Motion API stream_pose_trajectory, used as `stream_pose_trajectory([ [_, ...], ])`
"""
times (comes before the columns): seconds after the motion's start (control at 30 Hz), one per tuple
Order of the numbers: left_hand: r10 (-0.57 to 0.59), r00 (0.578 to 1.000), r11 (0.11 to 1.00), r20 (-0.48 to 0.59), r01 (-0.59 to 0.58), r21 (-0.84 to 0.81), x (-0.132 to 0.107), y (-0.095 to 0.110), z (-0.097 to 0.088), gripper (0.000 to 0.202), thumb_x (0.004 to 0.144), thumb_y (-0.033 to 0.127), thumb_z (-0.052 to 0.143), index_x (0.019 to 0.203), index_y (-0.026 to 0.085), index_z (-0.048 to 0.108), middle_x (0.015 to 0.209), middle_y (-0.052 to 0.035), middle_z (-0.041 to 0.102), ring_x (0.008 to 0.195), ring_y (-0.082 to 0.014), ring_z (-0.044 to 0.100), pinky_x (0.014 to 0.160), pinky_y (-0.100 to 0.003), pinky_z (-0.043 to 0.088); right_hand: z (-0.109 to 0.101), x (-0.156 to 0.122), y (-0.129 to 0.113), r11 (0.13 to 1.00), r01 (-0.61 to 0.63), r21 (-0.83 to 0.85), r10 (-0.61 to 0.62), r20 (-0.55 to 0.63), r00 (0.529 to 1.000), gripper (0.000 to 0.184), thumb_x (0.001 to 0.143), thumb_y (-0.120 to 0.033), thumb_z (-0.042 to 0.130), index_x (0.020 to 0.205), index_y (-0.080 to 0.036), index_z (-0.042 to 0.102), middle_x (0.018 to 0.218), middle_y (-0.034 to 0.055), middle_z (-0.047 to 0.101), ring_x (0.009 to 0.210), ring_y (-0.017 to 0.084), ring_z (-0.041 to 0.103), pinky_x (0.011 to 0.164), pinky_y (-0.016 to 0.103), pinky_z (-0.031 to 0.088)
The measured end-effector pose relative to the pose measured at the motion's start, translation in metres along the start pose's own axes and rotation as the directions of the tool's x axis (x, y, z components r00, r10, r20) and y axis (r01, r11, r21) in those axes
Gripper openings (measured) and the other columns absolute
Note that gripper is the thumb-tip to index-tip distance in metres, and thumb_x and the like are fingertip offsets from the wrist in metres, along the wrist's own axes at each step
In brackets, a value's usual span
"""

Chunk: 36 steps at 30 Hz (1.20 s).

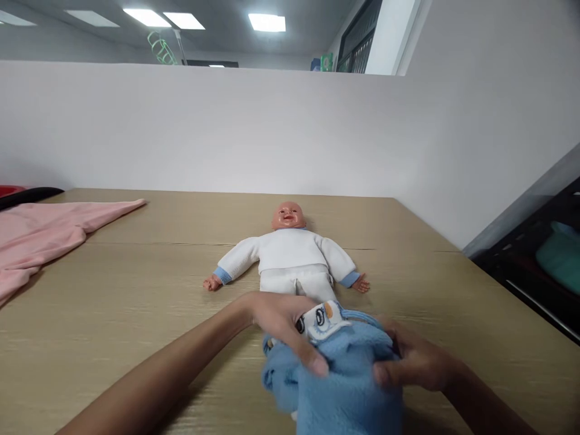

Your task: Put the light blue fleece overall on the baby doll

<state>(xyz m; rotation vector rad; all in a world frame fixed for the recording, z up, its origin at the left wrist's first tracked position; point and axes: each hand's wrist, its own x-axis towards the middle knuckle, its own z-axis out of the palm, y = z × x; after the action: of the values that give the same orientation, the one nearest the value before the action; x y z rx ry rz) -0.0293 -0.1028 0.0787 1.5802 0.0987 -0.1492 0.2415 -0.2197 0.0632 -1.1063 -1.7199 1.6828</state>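
Note:
A baby doll (290, 251) in a white top and white trousers lies on its back on the wooden table (136, 290), head away from me, arms spread. Over its legs I hold a bunched blue fleece garment (344, 374) with a white cartoon patch. My left hand (283, 323) grips the garment's left side, fingers curled over the fabric. On the other side, my right hand (414, 359) clutches its right edge. The doll's feet are hidden under the garment.
A pink cloth (49, 232) lies spread at the table's far left. A white partition wall (226, 127) stands behind the table. To the right is a dark rack (534, 266) holding something teal.

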Motion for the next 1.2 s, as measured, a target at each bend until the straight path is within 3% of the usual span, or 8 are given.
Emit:
stream_pose_trajectory([
  [0.2,-0.038,0.994,0.999,0.1,0.035,0.036,-0.005,-0.001,-0.003,0.032,0.079,0.037,0.092,0.099,0.016,0.079,0.105,-0.0046,0.082,0.093,-0.0256,0.077,0.092,-0.033,0.065,0.003,0.006,0.013,0.999,-0.008,0.035,0.011,-0.096,0.995,0.053,0.095,-0.07,0.067,0.126,-0.028,0.077,0.111,0.0064,0.075,0.111,0.03,0.068,0.101,0.045,0.056],
  [0.33,0.077,0.997,0.995,0.025,-0.078,0.06,0.0,-0.005,-0.002,0.029,0.088,0.038,0.085,0.102,0.014,0.078,0.106,-0.0038,0.082,0.103,-0.0239,0.076,0.103,-0.031,0.06,0.013,0.007,-0.001,0.998,-0.007,-0.059,0.011,0.061,0.998,0.063,0.096,-0.066,0.07,0.143,-0.024,0.068,0.134,0.0106,0.071,0.123,0.033,0.065,0.112,0.05,0.051],
  [0.47,0.088,0.996,0.996,0.002,-0.088,0.021,0.002,-0.012,-0.001,0.036,0.086,0.037,0.087,0.112,0.014,0.077,0.113,-0.0035,0.08,0.115,-0.0261,0.074,0.111,-0.034,0.056,0.022,0.007,-0.015,0.991,0.037,0.129,-0.067,0.235,0.97,0.084,0.084,-0.068,0.081,0.151,-0.022,0.06,0.133,0.012,0.072,0.125,0.035,0.067,0.11,0.048,0.053],
  [0.57,0.04,0.998,0.999,0.048,-0.039,-0.019,-0.002,-0.014,-0.003,0.046,0.071,0.031,0.099,0.107,0.015,0.077,0.105,-0.0022,0.08,0.104,-0.0252,0.075,0.103,-0.032,0.06,0.025,0.008,-0.009,0.958,0.038,0.286,-0.097,0.193,0.976,0.086,0.078,-0.062,0.089,0.15,-0.023,0.062,0.127,0.0107,0.075,0.124,0.034,0.069,0.11,0.046,0.053],
  [0.7,0.011,0.99,0.997,0.141,0.001,-0.08,-0.006,-0.013,-0.005,0.059,0.053,0.02,0.105,0.106,0.015,0.078,0.102,-0.0043,0.081,0.096,-0.0253,0.075,0.099,-0.032,0.062,0.027,0.014,0.016,0.931,0.05,0.362,-0.028,-0.066,0.997,0.064,0.084,-0.066,0.083,0.131,-0.024,0.074,0.11,0.0084,0.079,0.105,0.027,0.073,0.099,0.039,0.057],
  [0.93,0.074,0.996,0.993,-0.049,-0.078,-0.086,-0.008,-0.018,-0.006,0.049,0.055,0.03,0.106,0.094,0.014,0.08,0.086,-0.001,0.08,0.084,-0.0232,0.074,0.092,-0.032,0.063,0.033,0.02,0.011,0.898,0.073,0.435,-0.051,-0.062,0.997,0.054,0.089,-0.065,0.079,0.124,-0.023,0.075,0.061,-0.0036,0.062,0.071,0.02,0.067,0.076,0.029,0.056],
  [1.07,0.103,0.991,0.987,-0.085,-0.113,-0.112,-0.012,-0.027,-0.006,0.046,0.065,0.042,0.1,0.094,0.015,0.077,0.093,-0.003,0.078,0.096,-0.0263,0.074,0.096,-0.036,0.061,0.032,0.02,0.003,0.913,0.145,0.381,-0.178,0.05,0.983,0.081,0.071,-0.06,0.096,0.137,-0.024,0.069,0.094,0.004,0.078,0.088,0.025,0.075,0.089,0.036,0.059],
  [1.2,0.059,0.985,0.993,-0.161,-0.074,-0.092,-0.014,-0.027,-0.004,0.047,0.068,0.046,0.097,0.096,0.016,0.074,0.088,-0.0007,0.073,0.089,-0.0213,0.069,0.085,-0.03,0.061,0.028,0.026,0.01,0.94,0.214,0.266,-0.168,-0.185,0.968,0.063,0.08,-0.04,0.092,0.136,-0.026,0.069,0.122,0.0068,0.078,0.113,0.028,0.073,0.106,0.041,0.055],
])
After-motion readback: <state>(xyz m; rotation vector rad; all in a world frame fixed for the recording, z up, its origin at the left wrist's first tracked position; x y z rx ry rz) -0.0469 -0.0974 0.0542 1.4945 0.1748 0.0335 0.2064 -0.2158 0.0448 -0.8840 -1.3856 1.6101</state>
